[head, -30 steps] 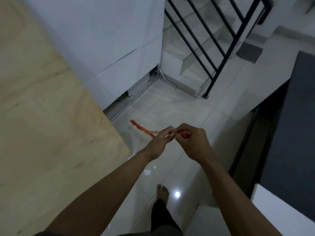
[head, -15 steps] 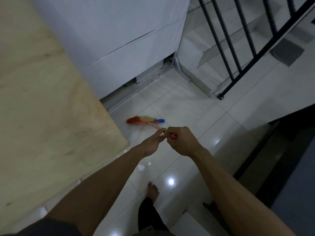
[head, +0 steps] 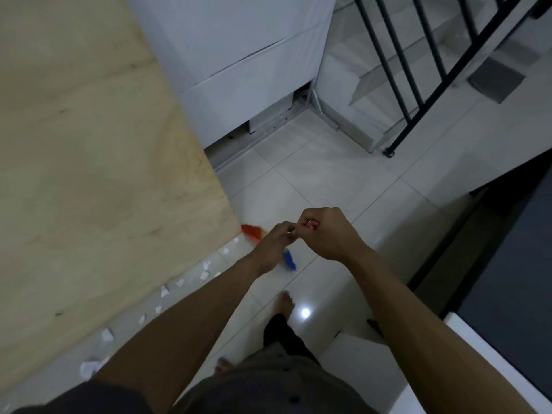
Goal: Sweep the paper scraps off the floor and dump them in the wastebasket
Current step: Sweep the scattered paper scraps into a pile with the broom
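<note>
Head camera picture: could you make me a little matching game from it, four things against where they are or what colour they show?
Things:
1 broom head
2 paper scraps
3 railing
4 right hand

Descriptions:
A black, beside the stairs
B scattered along the edge of the wooden board
C gripping the red handle
D red and blue, partly under the left hand

Pairs: 1-D, 2-B, 3-A, 4-C.

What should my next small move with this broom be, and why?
Probably draw the broom head back toward you along the edge of the wooden table. Left hand and right hand grip the handle, the head rests by the table's corner, and the paper scraps trail along that edge nearer you.
</note>
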